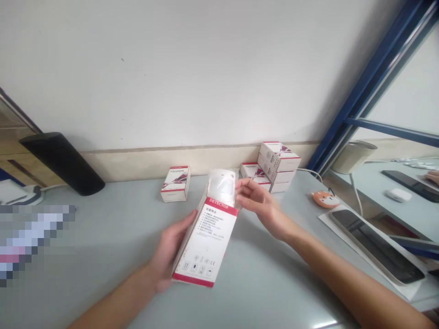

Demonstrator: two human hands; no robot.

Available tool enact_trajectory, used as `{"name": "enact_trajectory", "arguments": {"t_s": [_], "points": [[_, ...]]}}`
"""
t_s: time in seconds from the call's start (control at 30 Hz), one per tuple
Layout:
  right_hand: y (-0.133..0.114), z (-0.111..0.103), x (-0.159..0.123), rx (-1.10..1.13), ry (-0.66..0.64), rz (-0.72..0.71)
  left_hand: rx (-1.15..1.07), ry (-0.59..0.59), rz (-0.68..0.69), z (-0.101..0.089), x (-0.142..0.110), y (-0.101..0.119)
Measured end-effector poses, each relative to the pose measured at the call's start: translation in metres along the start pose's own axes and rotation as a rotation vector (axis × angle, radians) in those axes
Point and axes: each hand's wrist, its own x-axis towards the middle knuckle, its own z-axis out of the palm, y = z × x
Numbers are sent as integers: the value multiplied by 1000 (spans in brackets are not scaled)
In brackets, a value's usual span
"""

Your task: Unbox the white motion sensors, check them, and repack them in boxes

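Note:
My left hand (174, 242) is closed around the left side of a white and red carton (207, 244) printed "DETECTOR", tilted above the table. A white detector in clear plastic wrap (222, 186) sticks out of the carton's top end; its lower part is hidden inside. My right hand (255, 201) pinches at the right edge of the wrapped detector, thumb and forefinger together near the carton's opening. Behind the carton, a similar small box (175, 183) lies on the table to the left. More such boxes are stacked (279, 167) beyond my right hand.
The grey table (113, 237) meets a white wall at the back. A black cylinder (63, 164) leans at the left. On the right are an orange animal-face pouch (325, 199) and a dark-screened device (375, 244) on white paper. A blue-framed partition (366, 82) borders the right side.

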Motion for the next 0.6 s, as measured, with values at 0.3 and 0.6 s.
{"name": "enact_trajectory", "arguments": {"t_s": [0.3,0.6], "points": [[-5,9,-4,-231,26,-83,-5,-99,43,-9,2,3],[1,4,-1,-326,48,-78,47,-60,30,-1,0,3]]}}
